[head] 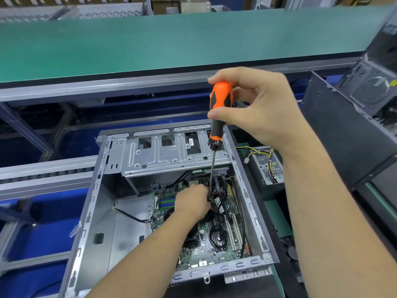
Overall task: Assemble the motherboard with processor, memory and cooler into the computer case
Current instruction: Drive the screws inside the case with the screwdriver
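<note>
My right hand (253,106) grips the orange-and-black screwdriver (219,112) upright; my left hand (191,201) pinches its shaft low over the green motherboard (204,248) inside the open grey metal case (90,222).

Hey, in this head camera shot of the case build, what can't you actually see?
- Screwdriver tip and any screw: hidden by the left hand.
- Cooler: mostly covered by the left forearm.
- Motherboard labels: too small.
- Second case at right: blurred, cut by the edge.
- Right hand palm side: turned away.
</note>
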